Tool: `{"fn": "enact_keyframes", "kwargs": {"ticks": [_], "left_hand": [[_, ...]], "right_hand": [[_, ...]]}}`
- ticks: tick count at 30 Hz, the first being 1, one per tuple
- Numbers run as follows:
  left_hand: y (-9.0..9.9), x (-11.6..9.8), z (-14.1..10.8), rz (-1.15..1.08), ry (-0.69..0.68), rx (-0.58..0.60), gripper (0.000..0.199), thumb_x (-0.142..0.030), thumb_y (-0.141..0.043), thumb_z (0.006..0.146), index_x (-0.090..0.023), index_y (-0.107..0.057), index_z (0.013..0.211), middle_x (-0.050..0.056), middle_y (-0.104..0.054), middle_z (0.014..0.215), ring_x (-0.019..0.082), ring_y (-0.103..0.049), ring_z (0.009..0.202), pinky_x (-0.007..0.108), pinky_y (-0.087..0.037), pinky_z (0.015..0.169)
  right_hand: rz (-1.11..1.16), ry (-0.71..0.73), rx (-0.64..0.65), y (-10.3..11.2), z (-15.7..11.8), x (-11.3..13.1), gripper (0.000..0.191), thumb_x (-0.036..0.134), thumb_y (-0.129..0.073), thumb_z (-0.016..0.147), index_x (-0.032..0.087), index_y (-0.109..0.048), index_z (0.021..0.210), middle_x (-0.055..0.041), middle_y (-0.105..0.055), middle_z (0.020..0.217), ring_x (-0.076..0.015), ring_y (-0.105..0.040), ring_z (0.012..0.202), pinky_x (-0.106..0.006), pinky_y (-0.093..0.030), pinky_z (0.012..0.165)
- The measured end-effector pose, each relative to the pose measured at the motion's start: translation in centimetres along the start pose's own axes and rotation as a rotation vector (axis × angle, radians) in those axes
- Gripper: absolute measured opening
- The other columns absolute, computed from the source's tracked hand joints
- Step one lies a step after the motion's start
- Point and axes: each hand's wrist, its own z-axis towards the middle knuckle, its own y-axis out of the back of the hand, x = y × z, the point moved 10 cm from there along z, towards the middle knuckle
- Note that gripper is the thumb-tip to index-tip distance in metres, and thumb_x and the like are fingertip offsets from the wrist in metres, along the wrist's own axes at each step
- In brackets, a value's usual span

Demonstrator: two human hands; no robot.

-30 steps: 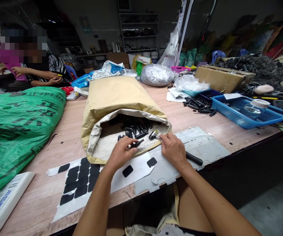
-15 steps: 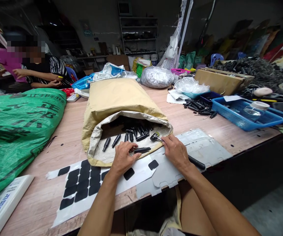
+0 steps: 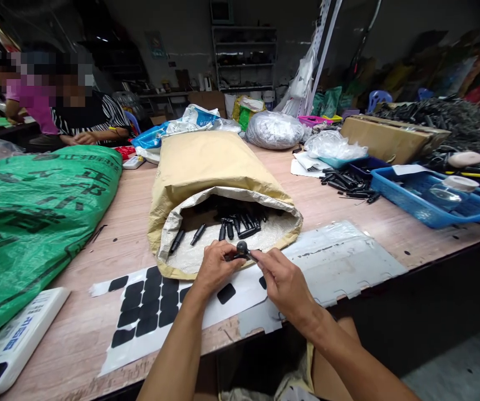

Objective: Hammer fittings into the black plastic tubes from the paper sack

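Round-headed metal hammer (image 3: 242, 248), gripped in right hand (image 3: 284, 280), shifts left, apparently into working position, beside slim black tube (image 3: 231, 257) pinched in left hand (image 3: 215, 264).

1. The bare left hand (image 3: 215, 267) is showing its uncovered back, thumb and several slim fingers.
2. The bare right hand (image 3: 282, 278) is showing uncovered knuckles and wrist.
3. The slim, smooth left forearm (image 3: 179, 334) is remaining sleeveless and is widening from the wrist.
4. The slim right forearm (image 3: 340, 345) is likewise displaying bare skin and is broadening toward the elbow.
5. Pale, dark-spotted cloth (image 3: 298, 391) is appearing at the lap; its garment type is staying unclear.
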Motion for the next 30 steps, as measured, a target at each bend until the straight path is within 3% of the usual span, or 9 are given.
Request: {"fn": "enact_keyframes", "kwargs": {"ticks": [3,7,12,15,19,23,30], "left_hand": [[0.1,0.0,-0.1,-0.018,-0.002,-0.019,0.006,-0.025,-0.082,0.076,-0.023,-0.076,0.077,0.001,-0.071,0.078,0.021,-0.059,0.083,0.033,-0.041,0.075],[0.1,-0.1,-0.1,-0.04,-0.005,-0.015,0.01,-0.028,-0.081,0.076,-0.024,-0.078,0.084,0.001,-0.073,0.08,0.021,-0.059,0.083,0.033,-0.042,0.078],[0.0,0.0,0.0,-0.015,0.031,-0.013,0.008,-0.028,-0.078,0.075,-0.023,-0.073,0.078,0.0,-0.07,0.078,0.021,-0.058,0.084,0.034,-0.043,0.078],[-0.2,0.3,0.0,-0.003,0.058,-0.004,0.009,-0.026,-0.075,0.075,-0.023,-0.069,0.08,-0.001,-0.067,0.077,0.021,-0.057,0.083,0.033,-0.042,0.077],[-0.4,0.9,0.0,-0.024,0.111,0.032,0.014,-0.024,-0.073,0.073,-0.024,-0.067,0.085,-0.002,-0.064,0.078,0.021,-0.058,0.085,0.032,-0.043,0.077],[-0.4,0.9,0.1,-0.037,0.133,0.062,0.015,-0.025,-0.073,0.072,-0.024,-0.066,0.085,-0.001,-0.064,0.08,0.022,-0.057,0.086,0.033,-0.043,0.078],[-0.7,0.8,0.0,-0.039,0.13,0.104,0.012,-0.027,-0.071,0.075,-0.024,-0.067,0.087,0.001,-0.065,0.084,0.024,-0.057,0.089,0.035,-0.043,0.079]], "right_hand": [[-0.021,-0.024,0.02,-0.1,0.0,-0.7,0.04,0.013,-0.044,0.099,0.024,-0.067,0.129,-0.004,-0.063,0.089,-0.0161,-0.063,0.083,-0.027,-0.052,0.078],[0.004,-0.04,-0.06,1.3,0.0,-1.2,0.04,0.017,-0.043,0.1,0.024,-0.065,0.133,-0.0057,-0.065,0.096,-0.0167,-0.065,0.089,-0.028,-0.053,0.083],[-0.009,-0.059,-0.003,0.9,-0.2,-1.7,0.038,0.017,-0.044,0.1,0.025,-0.067,0.128,-0.0043,-0.066,0.094,-0.0161,-0.065,0.086,-0.027,-0.053,0.079],[-0.042,-0.09,-0.055,2.1,0.4,-3.0,0.036,0.021,-0.046,0.1,0.024,-0.067,0.129,-0.0052,-0.068,0.1,-0.017,-0.066,0.091,-0.028,-0.052,0.083],[-0.229,-0.175,-0.074,4.0,1.8,-6.3,0.032,0.022,-0.05,0.099,0.026,-0.07,0.123,-0.0045,-0.07,0.104,-0.018,-0.065,0.095,-0.028,-0.049,0.08],[-0.454,-0.209,-0.033,4.1,2.6,-9.3,0.029,0.02,-0.054,0.095,0.027,-0.072,0.117,-0.004,-0.068,0.099,-0.018,-0.062,0.091,-0.028,-0.043,0.076],[-0.617,-0.146,-0.039,3.2,2.1,-9.7,0.026,0.023,-0.051,0.098,0.025,-0.069,0.117,-0.0068,-0.063,0.098,-0.0207,-0.055,0.093,-0.031,-0.036,0.078]]}}
